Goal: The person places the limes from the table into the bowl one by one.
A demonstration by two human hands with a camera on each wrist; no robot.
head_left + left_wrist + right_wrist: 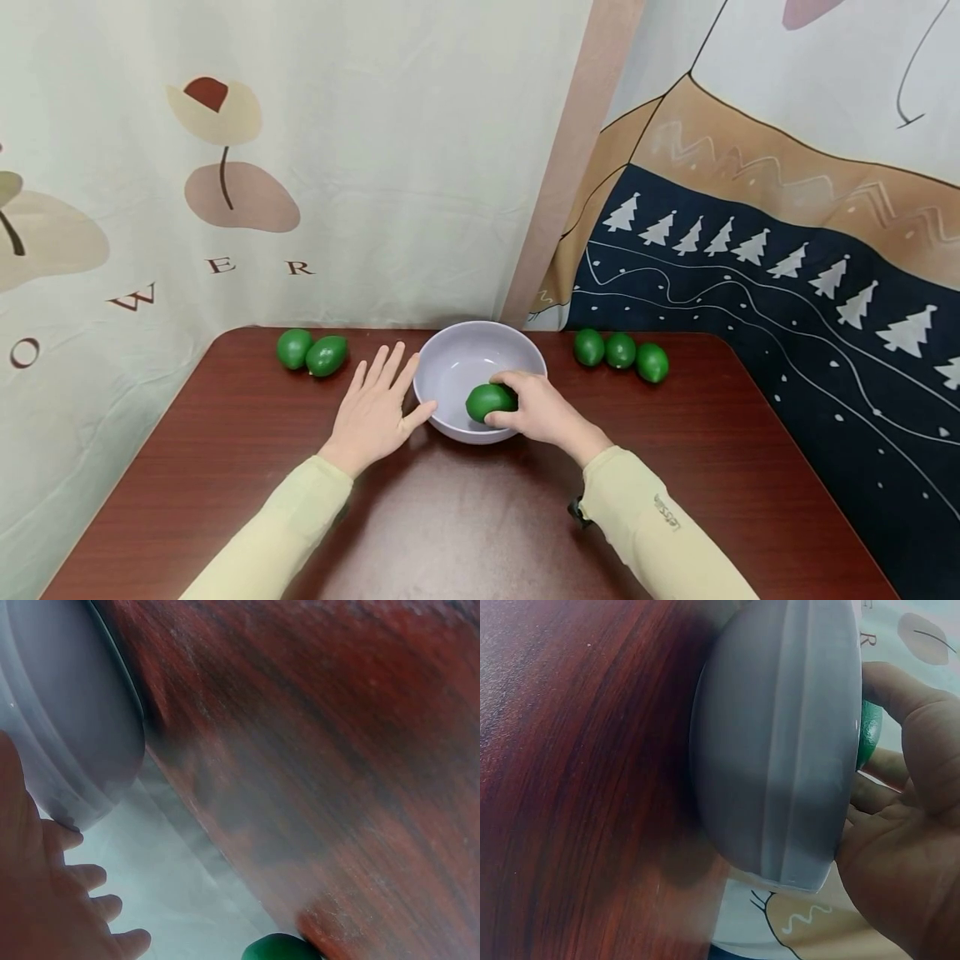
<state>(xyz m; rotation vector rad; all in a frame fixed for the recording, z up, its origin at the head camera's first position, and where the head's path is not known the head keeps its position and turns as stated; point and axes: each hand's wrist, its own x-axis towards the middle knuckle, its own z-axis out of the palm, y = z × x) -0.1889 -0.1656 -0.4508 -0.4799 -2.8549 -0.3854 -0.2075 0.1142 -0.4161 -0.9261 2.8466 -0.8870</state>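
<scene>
A pale lilac bowl (444, 367) stands near the far edge of the table. Inside its opening, toward the near right, my right hand (542, 410) grips a green lime (486, 403) between thumb and fingers; whether the lime touches the bowl's bottom I cannot tell. The right wrist view shows this lime (869, 735) partly hidden behind the bowl wall (765, 750). My left hand (371, 423) is at the bowl's left side, fingers spread and straight, thumb at the rim. In the left wrist view, its fingers (90, 877) hold nothing.
Two limes (327, 356) lie together left of the bowl, at the far edge of the brown wooden table (465, 517). Three more limes (620, 351) sit in a row to the right. Printed curtains (420, 167) hang just behind the table.
</scene>
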